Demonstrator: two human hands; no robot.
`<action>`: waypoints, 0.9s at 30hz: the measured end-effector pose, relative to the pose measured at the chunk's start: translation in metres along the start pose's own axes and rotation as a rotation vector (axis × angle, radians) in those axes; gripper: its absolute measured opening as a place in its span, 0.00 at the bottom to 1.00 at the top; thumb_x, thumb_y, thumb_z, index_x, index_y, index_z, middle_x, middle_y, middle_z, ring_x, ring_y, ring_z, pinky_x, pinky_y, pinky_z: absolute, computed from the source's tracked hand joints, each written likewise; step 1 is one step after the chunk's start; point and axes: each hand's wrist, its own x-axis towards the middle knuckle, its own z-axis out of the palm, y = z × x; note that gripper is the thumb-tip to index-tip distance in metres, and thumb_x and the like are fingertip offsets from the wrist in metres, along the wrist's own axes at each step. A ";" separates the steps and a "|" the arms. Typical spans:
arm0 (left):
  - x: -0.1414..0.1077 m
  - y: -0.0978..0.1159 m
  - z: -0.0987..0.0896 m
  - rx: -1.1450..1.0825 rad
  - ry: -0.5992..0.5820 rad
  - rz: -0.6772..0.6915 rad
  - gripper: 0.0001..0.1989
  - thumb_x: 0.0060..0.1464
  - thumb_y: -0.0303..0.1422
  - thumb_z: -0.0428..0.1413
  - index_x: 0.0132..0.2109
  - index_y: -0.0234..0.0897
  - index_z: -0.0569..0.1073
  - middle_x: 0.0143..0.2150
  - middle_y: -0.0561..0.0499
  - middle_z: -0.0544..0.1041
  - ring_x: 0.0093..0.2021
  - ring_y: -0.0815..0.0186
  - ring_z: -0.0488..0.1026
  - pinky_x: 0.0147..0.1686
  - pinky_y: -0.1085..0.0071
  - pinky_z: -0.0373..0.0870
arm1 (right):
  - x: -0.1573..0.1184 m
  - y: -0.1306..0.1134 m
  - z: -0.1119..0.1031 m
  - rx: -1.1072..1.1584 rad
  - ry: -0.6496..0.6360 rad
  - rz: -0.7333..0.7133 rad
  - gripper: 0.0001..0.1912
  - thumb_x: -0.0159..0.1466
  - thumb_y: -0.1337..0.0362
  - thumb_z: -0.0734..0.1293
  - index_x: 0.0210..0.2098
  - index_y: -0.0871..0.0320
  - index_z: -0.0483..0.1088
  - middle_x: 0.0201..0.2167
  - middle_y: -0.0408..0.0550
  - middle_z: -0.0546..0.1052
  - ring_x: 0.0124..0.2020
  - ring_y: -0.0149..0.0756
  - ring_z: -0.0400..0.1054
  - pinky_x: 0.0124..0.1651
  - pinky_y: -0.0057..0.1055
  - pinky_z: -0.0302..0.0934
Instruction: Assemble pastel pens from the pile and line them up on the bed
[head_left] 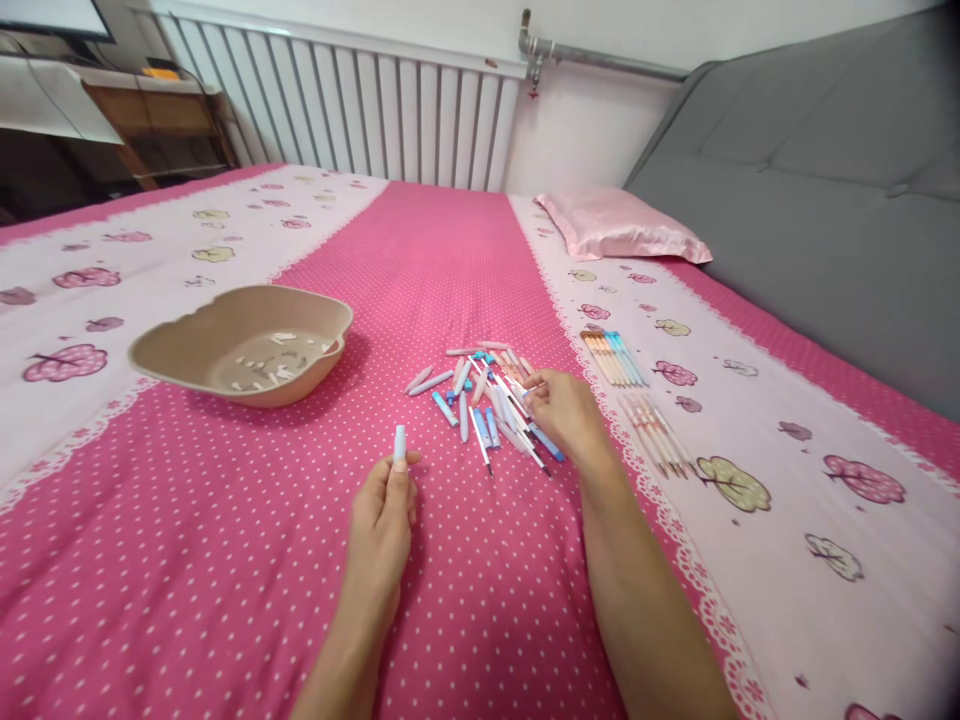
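Left grip (pixel 384 500) pinching tube (pixel 400 442), top protruding; right grip (pixel 562 408) at pen parts (pixel 481 386), hold unclear.

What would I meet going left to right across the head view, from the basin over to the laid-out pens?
Beige basin, left hand holding a pale tube, loose pile of pen parts, right hand at the pile's right edge, two neat groups of pens.
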 end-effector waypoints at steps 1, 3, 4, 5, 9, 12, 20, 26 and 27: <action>0.000 0.000 0.000 -0.004 -0.006 0.000 0.25 0.51 0.51 0.52 0.44 0.32 0.70 0.20 0.60 0.55 0.20 0.73 0.52 0.20 0.76 0.50 | -0.001 -0.001 0.000 -0.006 -0.012 -0.007 0.14 0.58 0.70 0.62 0.41 0.56 0.75 0.35 0.49 0.79 0.38 0.37 0.72 0.41 0.29 0.60; 0.000 -0.001 -0.001 0.002 -0.014 0.005 0.26 0.51 0.52 0.52 0.43 0.32 0.70 0.20 0.61 0.53 0.20 0.74 0.51 0.20 0.76 0.49 | -0.001 -0.002 0.000 -0.024 -0.032 -0.017 0.14 0.58 0.70 0.62 0.41 0.57 0.75 0.36 0.50 0.79 0.39 0.39 0.72 0.42 0.30 0.60; 0.000 -0.001 -0.001 0.009 -0.016 0.010 0.25 0.51 0.52 0.52 0.42 0.32 0.70 0.20 0.61 0.53 0.20 0.74 0.51 0.20 0.76 0.49 | -0.001 -0.002 0.000 -0.034 -0.038 -0.017 0.15 0.58 0.70 0.62 0.41 0.57 0.75 0.36 0.51 0.79 0.40 0.40 0.72 0.42 0.31 0.60; -0.001 0.000 -0.001 0.017 -0.017 0.014 0.25 0.52 0.52 0.52 0.41 0.32 0.70 0.20 0.61 0.52 0.20 0.74 0.50 0.20 0.76 0.48 | -0.001 -0.002 0.000 -0.042 -0.041 -0.014 0.15 0.58 0.70 0.62 0.42 0.57 0.75 0.36 0.51 0.79 0.40 0.41 0.72 0.42 0.31 0.60; -0.003 -0.001 -0.002 0.034 -0.022 0.003 0.23 0.53 0.51 0.51 0.40 0.34 0.70 0.20 0.61 0.50 0.19 0.74 0.48 0.20 0.77 0.45 | 0.000 -0.001 0.001 -0.019 -0.053 -0.046 0.14 0.58 0.71 0.62 0.40 0.56 0.75 0.35 0.49 0.79 0.38 0.38 0.72 0.41 0.30 0.60; -0.003 -0.001 -0.002 0.034 -0.036 -0.005 0.22 0.54 0.51 0.50 0.41 0.34 0.70 0.20 0.61 0.50 0.19 0.74 0.48 0.20 0.77 0.45 | -0.003 -0.006 0.002 0.017 -0.153 -0.119 0.10 0.57 0.68 0.64 0.36 0.55 0.75 0.31 0.46 0.79 0.34 0.35 0.72 0.37 0.28 0.60; -0.002 0.002 0.001 0.064 -0.039 -0.025 0.20 0.53 0.48 0.52 0.41 0.33 0.69 0.18 0.60 0.58 0.19 0.73 0.54 0.20 0.77 0.51 | -0.022 -0.032 0.014 -0.178 -0.381 -0.152 0.12 0.51 0.57 0.72 0.30 0.58 0.73 0.33 0.55 0.78 0.38 0.50 0.72 0.37 0.37 0.62; -0.002 0.004 0.001 0.058 -0.047 -0.038 0.18 0.52 0.45 0.54 0.39 0.33 0.69 0.18 0.60 0.61 0.19 0.74 0.55 0.20 0.77 0.51 | -0.030 -0.040 0.027 -0.298 -0.370 -0.182 0.15 0.54 0.67 0.68 0.42 0.60 0.70 0.40 0.63 0.77 0.43 0.55 0.72 0.38 0.38 0.62; -0.002 0.004 0.002 0.050 -0.050 -0.040 0.17 0.51 0.45 0.54 0.38 0.34 0.69 0.18 0.60 0.61 0.19 0.74 0.56 0.20 0.77 0.51 | -0.031 -0.040 0.027 -0.299 -0.366 -0.186 0.16 0.55 0.69 0.66 0.44 0.61 0.69 0.40 0.63 0.76 0.43 0.54 0.72 0.38 0.38 0.62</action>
